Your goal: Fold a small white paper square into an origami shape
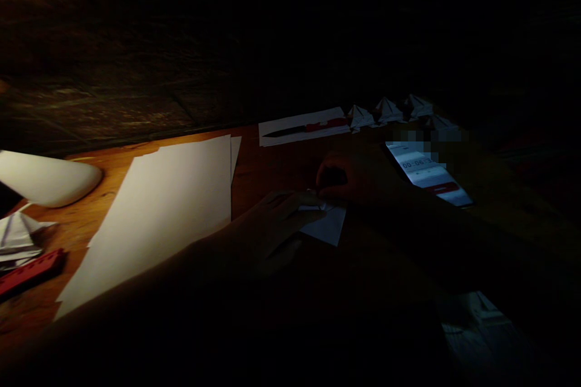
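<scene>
A small folded piece of white paper (329, 227) lies on the wooden table under my two hands. My left hand (275, 224) reaches in from the lower left, its fingers stretched out flat over the left part of the paper. My right hand (351, 178) is curled, with the thumb and fingertips closed at the paper's upper edge. Deep shadow covers both hands, so the exact contact of the fingertips is hard to make out.
Large white sheets (177, 187) lie at left beside a white lamp head (54, 178), a folded paper shape (18, 236) and a red object (31, 272). Behind are a red-handled knife (290, 130) on paper and several folded paper shapes (388, 110). A lit phone (431, 175) sits at right.
</scene>
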`<state>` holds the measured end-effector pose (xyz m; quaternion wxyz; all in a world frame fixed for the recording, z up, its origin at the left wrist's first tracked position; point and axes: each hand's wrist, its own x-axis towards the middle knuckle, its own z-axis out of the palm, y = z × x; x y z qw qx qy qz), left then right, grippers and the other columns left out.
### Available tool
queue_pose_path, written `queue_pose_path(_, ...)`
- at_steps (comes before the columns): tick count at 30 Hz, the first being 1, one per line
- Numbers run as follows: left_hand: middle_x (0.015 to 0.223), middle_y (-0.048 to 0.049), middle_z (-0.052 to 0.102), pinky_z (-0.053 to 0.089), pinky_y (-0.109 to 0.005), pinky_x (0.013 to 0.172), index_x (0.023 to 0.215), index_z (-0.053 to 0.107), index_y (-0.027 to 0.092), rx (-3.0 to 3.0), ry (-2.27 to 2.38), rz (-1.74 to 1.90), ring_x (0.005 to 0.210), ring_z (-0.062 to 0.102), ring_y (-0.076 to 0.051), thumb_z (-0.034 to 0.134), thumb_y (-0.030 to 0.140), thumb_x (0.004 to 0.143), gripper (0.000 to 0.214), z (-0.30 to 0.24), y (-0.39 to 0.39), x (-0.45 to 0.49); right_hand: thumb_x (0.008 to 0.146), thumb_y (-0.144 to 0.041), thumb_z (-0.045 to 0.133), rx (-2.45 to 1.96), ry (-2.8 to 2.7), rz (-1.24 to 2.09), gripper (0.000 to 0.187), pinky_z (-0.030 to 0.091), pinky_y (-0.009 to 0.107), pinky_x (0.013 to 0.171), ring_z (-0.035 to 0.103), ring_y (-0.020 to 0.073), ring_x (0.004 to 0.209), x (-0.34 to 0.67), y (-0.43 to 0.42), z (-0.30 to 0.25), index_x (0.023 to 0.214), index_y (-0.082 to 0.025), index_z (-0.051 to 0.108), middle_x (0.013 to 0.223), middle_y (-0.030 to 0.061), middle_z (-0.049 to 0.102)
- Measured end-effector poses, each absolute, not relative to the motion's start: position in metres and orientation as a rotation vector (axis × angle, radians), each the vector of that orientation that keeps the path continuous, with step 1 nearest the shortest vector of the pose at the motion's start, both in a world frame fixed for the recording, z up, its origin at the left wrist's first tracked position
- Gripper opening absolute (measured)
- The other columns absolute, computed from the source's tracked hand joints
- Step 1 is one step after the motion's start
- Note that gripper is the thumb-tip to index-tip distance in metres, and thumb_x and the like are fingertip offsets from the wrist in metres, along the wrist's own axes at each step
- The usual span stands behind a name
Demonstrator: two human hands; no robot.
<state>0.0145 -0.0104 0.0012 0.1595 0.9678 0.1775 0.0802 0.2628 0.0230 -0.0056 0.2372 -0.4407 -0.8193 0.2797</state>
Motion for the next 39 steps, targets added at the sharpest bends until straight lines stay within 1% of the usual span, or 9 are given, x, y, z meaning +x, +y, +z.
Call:
queue_pose_path(4,0.148,-0.0096,0.049,0.037,-0.049,0.116,0.147,0.039,0.022,2.783,0.492,0.278,0.140,0.041,-0.028,0.049,0.011,0.087,0.062,0.0008,-0.0109,0.0146,0.079,-0.022,0.074,-1.191,-2.258,0.759,0.014,0.042,0.029,0.074,0.059,0.0170,0.085,0.2642,0.0238,-0.0081,0.090,-0.017,0.070,0.096,0.0055,0.066)
queue_pose_path(10,0.147,-0.0096,0.052,0.040,-0.050,0.112,0.141,0.048,0.023,2.849,0.455,0.282,0.138,0.045,-0.028,0.049,0.013,0.091,0.051,0.0021,-0.0107,0.0141,0.079,-0.020,0.073,-1.107,-2.281,0.787,0.017,0.044,0.029,0.077,0.061,0.0171,0.088,0.2671,0.0225,-0.0081,0.095,-0.018,0.070,0.100,0.0045,0.065)
queue_pose_path(13,0.148,-0.0090,0.052,0.040,-0.051,0.111,0.138,0.052,0.023,2.873,0.438,0.279,0.139,0.043,-0.029,0.049,0.014,0.092,0.047,0.0016,-0.0108,0.0135,0.079,-0.020,0.073,-1.104,-2.305,0.808,0.018,0.045,0.029,0.079,0.061,0.0172,0.090,0.2665,0.0201,-0.0045,0.096,-0.017,0.070,0.100,0.0051,0.064)
queue_pose_path(19,0.147,-0.0080,0.053,0.040,-0.052,0.109,0.138,0.050,0.024,2.863,0.402,0.300,0.140,0.041,-0.030,0.048,0.015,0.091,0.048,-0.0045,-0.0079,0.0134,0.078,-0.020,0.075,-1.122,-2.305,0.822,0.020,0.046,0.030,0.083,0.061,0.0184,0.093,0.2646,0.0201,-0.0019,0.097,-0.018,0.070,0.102,0.0057,0.065)
queue_pose_path(24,0.144,-0.0093,0.054,0.039,-0.055,0.110,0.137,0.050,0.024,2.859,0.391,0.304,0.141,0.040,-0.032,0.049,0.014,0.089,0.050,-0.0060,-0.0075,0.0138,0.078,-0.014,0.068,-1.104,-2.308,0.815,0.020,0.047,0.032,0.084,0.061,0.0189,0.094,0.2653,0.0227,-0.0064,0.098,-0.018,0.069,0.104,0.0060,0.064)
queue_pose_path(29,0.148,-0.0117,0.047,0.042,-0.053,0.109,0.137,0.050,0.025,2.847,0.435,0.279,0.136,0.045,-0.031,0.049,0.012,0.090,0.049,-0.0011,-0.0110,0.0148,0.077,-0.012,0.068,-1.086,-2.271,0.855,0.021,0.047,0.033,0.087,0.062,0.0199,0.097,0.2640,0.0239,-0.0084,0.097,-0.019,0.068,0.106,0.0061,0.066)
queue_pose_path(34,0.147,-0.0125,0.047,0.043,-0.052,0.108,0.135,0.051,0.024,2.846,0.438,0.319,0.134,0.046,-0.029,0.049,0.011,0.091,0.047,0.0013,-0.0122,0.0155,0.074,-0.011,0.071,-1.174,-2.211,0.948,0.031,0.048,0.032,0.083,0.063,0.0197,0.096,0.2600,0.0227,-0.0012,0.104,-0.018,0.067,0.109,0.0068,0.068)
queue_pose_path(39,0.146,-0.0100,0.051,0.044,-0.052,0.108,0.133,0.054,0.025,2.838,0.424,0.334,0.134,0.046,-0.030,0.052,0.010,0.087,0.049,0.0018,-0.0114,0.0159,0.073,-0.012,0.071,-1.180,-2.192,0.949,0.034,0.048,0.029,0.080,0.063,0.0188,0.095,0.2607,0.0220,-0.0021,0.106,-0.018,0.067,0.111,0.0070,0.067)
